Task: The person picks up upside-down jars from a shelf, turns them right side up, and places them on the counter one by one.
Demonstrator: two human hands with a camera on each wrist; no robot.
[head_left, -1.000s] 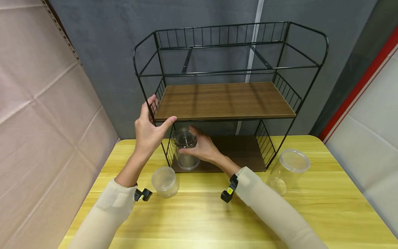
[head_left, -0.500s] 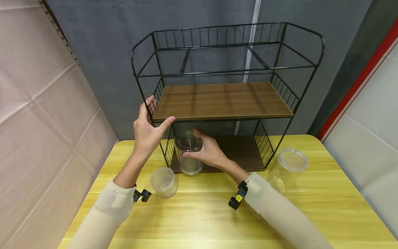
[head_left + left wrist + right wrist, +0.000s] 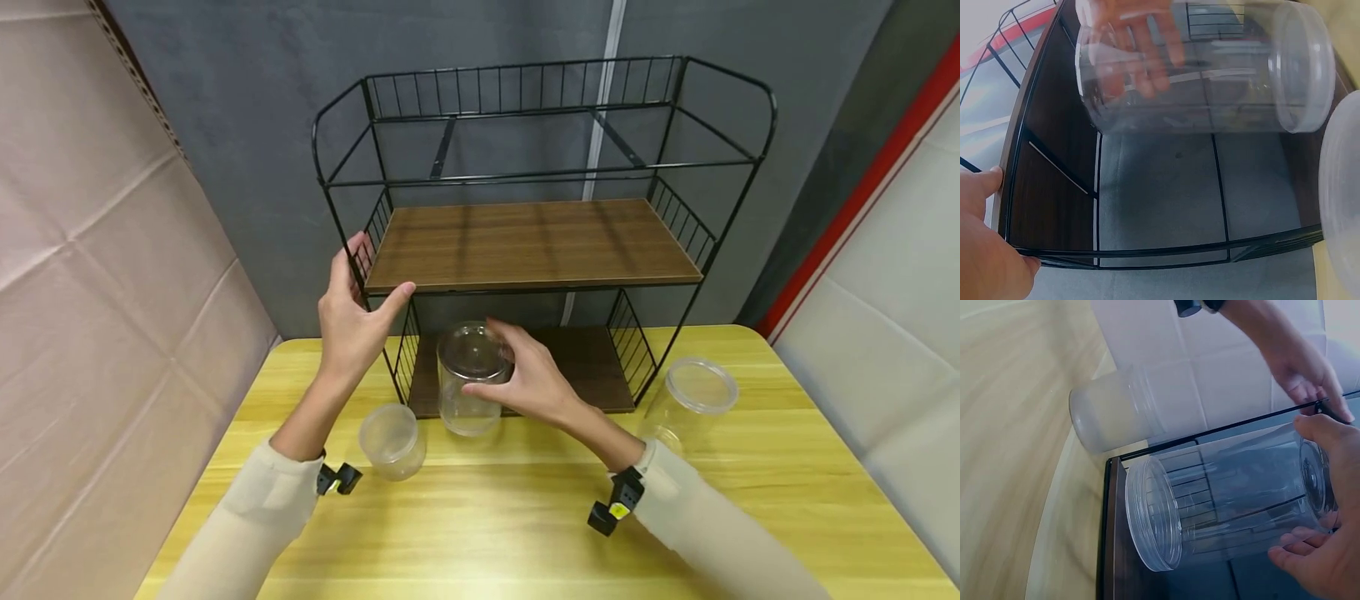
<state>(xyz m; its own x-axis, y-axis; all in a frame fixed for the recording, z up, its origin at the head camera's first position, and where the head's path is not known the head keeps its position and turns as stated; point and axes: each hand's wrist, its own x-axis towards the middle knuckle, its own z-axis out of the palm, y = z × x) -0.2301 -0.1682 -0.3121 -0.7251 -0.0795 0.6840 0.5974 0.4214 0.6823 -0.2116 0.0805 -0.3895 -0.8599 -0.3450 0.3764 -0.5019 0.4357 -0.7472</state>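
Observation:
In the head view, my left hand [image 3: 347, 332] grips the left side of a black wire rack [image 3: 532, 248], thumb at the middle board's front corner and fingers around the side wires. My right hand [image 3: 536, 379] holds a tall clear plastic jar [image 3: 463, 404] around its upper end. The jar is upside down: its ringed, lid-like end [image 3: 1150, 515] points down in the right wrist view. That lower end overlaps the front edge of the bottom board [image 3: 592, 358]; I cannot tell whether it touches. Nothing shows inside the jar.
A short frosted tub [image 3: 392, 443] stands on the yellow wooden table [image 3: 480, 533], front left of the rack. Another tall clear jar [image 3: 690, 404] is to the right. The rack's top tier is an open frame with crossbars. A grey wall [image 3: 300, 192] rises behind.
My right hand has moved the jar rightward and toward me, from the left end of the lower shelf to its front edge. My left hand keeps its grip on the rack.

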